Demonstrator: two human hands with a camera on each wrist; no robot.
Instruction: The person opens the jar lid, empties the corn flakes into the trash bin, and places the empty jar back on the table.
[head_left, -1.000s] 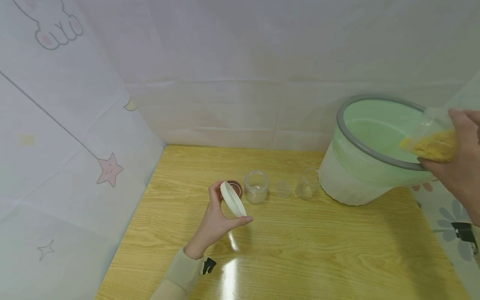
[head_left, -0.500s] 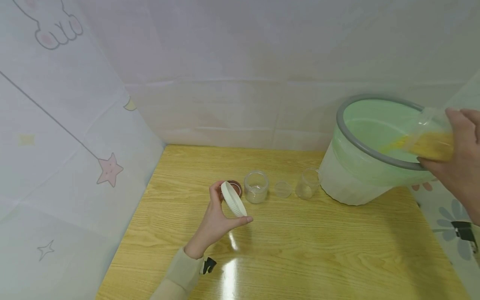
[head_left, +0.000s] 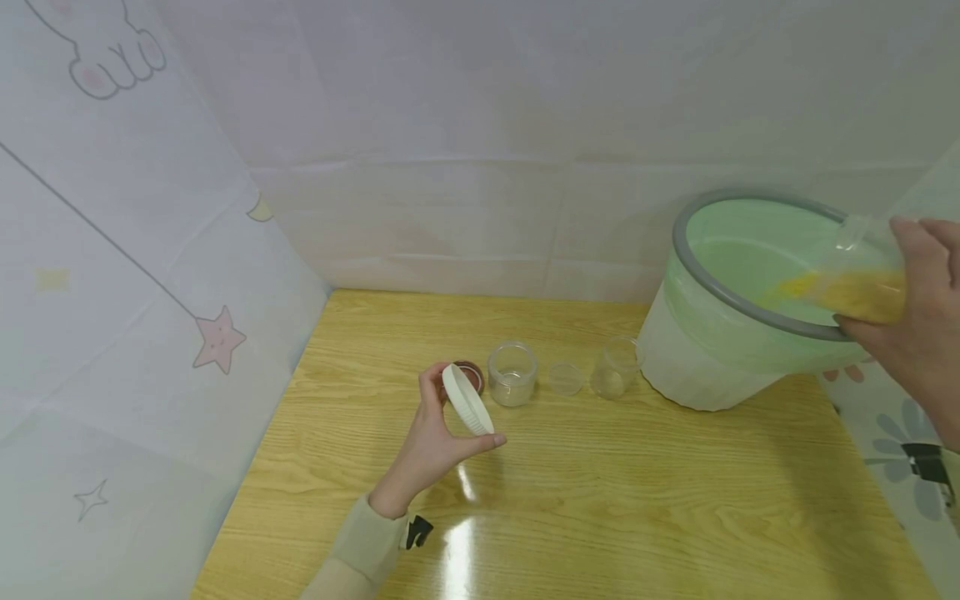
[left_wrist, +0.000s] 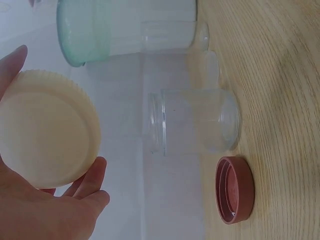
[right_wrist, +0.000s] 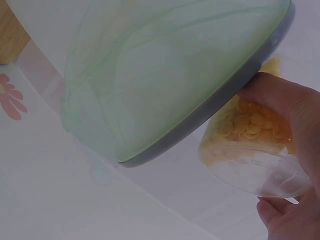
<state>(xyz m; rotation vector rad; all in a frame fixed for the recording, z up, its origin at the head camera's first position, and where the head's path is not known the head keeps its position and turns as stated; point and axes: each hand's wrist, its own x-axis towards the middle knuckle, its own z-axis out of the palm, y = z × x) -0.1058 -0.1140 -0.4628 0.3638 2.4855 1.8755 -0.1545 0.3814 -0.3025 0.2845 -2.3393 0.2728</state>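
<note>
My left hand (head_left: 431, 450) pinches a white lid with a ribbed edge (head_left: 467, 402) between thumb and fingers, holding it tilted above the table. At the right, my right hand (head_left: 930, 308) grips a clear jar (right_wrist: 255, 172), tipped on its side over the rim of a bin. Small flat yellow pieces (right_wrist: 247, 125) lie inside the jar, and some spill from its mouth into the bin (head_left: 701, 358). The bin is pale green and white, has a grey rim (head_left: 720, 292) and is lined with a thin bag. Its bottom inside is hidden.
On the wooden table (head_left: 585, 500) stand a clear glass jar (head_left: 512, 375), a small clear lid (head_left: 566, 379) and a clear cylindrical container (head_left: 613, 371) close to the bin. A reddish-brown lid (left_wrist: 235, 190) lies behind my left hand. Printed cloth (head_left: 450, 208) walls the back and sides.
The clear jar in my right hand rocks slightly, and yellow pieces now fall from its mouth into the bin. My left hand and the white lid stay where they were.
</note>
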